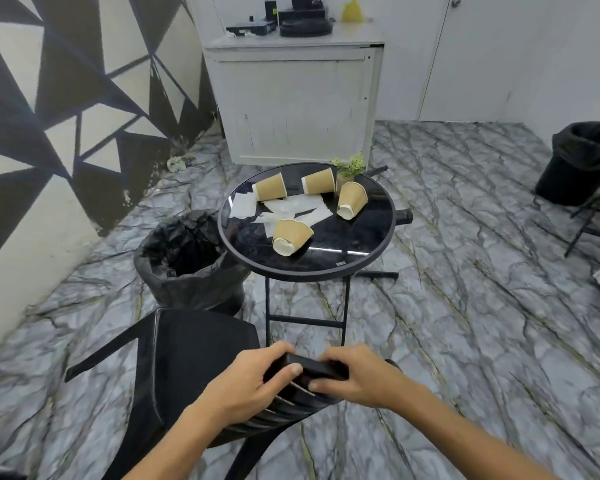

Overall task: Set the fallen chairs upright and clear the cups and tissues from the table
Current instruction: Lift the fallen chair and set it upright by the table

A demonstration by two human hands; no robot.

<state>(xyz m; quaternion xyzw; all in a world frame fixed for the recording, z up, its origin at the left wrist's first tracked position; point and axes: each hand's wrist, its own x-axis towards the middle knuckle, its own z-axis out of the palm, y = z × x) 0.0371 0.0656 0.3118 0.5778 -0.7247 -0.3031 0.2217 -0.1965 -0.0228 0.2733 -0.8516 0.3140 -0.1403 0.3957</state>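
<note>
A black plastic chair [194,355] lies tilted on its side in front of me, legs pointing left. My left hand [253,379] and my right hand [357,374] both grip the top rail of its backrest. Beyond it stands a round black glass table [361,244]. Several brown paper cups lie tipped over on it: one at the front [291,235], one at the right [351,199], two at the back [270,187] [318,181]. Crumpled white tissues [291,209] are spread among them. Parts of a second fallen black chair [404,216] show behind the table.
A black-lined bin [187,265] stands left of the table, close to the chair. A small potted plant [349,168] sits at the table's back edge. A white cabinet [291,98] is behind. Another black bin [582,161] stands on a folding frame at the far right.
</note>
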